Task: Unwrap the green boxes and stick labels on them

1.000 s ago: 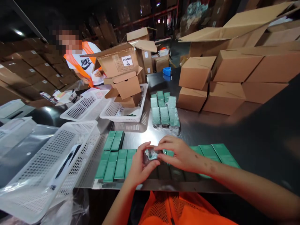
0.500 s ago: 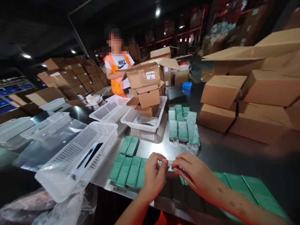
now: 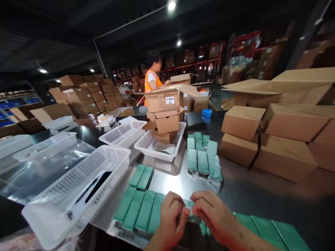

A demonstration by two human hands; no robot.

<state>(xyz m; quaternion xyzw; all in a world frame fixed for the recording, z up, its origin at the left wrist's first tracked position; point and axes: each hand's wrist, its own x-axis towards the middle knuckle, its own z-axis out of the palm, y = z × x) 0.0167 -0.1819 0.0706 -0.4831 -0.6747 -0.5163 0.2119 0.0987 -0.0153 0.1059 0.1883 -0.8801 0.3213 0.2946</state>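
Note:
Before me, my left hand and my right hand are held close together with fingers curled, pinching a small green box in clear film from either side. Most of that box is hidden by the fingers. Left of my left hand, rows of green boxes lie side by side on the metal table. More green boxes are beyond my right forearm. Farther back stands a group of film-wrapped green boxes.
White perforated baskets stand on the left, one holding small cartons. Brown cartons are stacked at the right. A blue roll lies at the back. Across the table is a person in an orange vest.
My view has tilted upward, so the table sits lower in the picture. Both hands stay at the small wrapped box. The person opposite has moved right and turned sideways.

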